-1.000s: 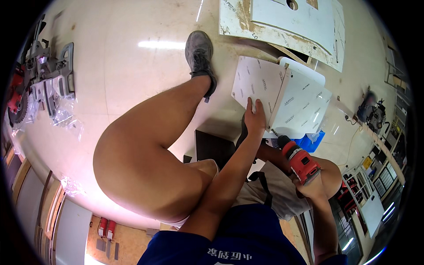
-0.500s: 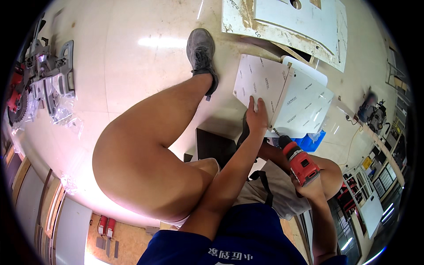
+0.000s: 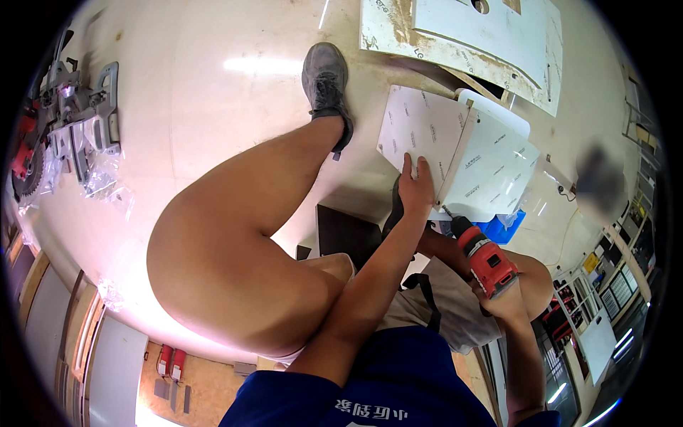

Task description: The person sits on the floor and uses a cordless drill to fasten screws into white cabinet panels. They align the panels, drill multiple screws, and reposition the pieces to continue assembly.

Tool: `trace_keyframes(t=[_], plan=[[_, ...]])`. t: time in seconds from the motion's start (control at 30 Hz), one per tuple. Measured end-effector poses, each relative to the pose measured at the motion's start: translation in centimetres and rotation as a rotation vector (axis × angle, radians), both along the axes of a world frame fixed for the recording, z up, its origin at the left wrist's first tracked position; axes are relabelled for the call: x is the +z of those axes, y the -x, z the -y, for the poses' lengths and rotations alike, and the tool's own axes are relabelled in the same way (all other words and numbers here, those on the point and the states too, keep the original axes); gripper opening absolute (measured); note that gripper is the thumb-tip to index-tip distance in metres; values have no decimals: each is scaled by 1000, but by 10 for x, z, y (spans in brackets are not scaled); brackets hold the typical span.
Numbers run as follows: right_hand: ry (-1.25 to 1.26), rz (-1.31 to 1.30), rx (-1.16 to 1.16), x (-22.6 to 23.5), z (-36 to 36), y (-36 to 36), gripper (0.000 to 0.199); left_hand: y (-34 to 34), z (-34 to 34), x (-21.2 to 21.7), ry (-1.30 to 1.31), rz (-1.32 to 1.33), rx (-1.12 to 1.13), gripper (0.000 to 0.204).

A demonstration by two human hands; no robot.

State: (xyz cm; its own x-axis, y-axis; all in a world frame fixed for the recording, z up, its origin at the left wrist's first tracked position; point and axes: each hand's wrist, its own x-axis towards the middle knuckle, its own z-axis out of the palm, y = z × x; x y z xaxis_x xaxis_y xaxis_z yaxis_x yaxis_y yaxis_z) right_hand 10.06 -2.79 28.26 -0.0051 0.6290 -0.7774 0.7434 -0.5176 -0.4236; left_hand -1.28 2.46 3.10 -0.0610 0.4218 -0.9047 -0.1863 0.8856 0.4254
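Note:
Two white film-covered panels stand joined along an edge: a left panel (image 3: 418,127) and a right panel (image 3: 496,165). Across the lower part of the left panel lies my left hand (image 3: 417,186), its fingers stretched out and pressing on the surface. My right hand (image 3: 504,299) is wrapped round the grip of a red and black cordless drill (image 3: 492,267). The drill tilts up and to the left, and its bit meets the near corner of the right panel by the joint. Whether the bit is inside the panel is too small to tell.
A blue bin (image 3: 504,228) sits behind the drill, partly under the right panel. Larger white boards (image 3: 469,43) lie at the far side. A mitre saw (image 3: 78,121) with plastic wrapping stands at the left. A dark board (image 3: 347,231) lies between my legs.
The view has shifted very slightly. Both hands, the drill and the panels keep almost the same places relative to one another.

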Motion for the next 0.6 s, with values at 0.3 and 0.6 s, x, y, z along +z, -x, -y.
trace_keyframes(t=[0.3,0.6], plan=[[-48,-50,-98,12,-1,16,29,-8,20,-23,-72,-63,40,69],[-356,-53,-304,73,14,-9,30,14,-14,26,78,113,-48,72]])
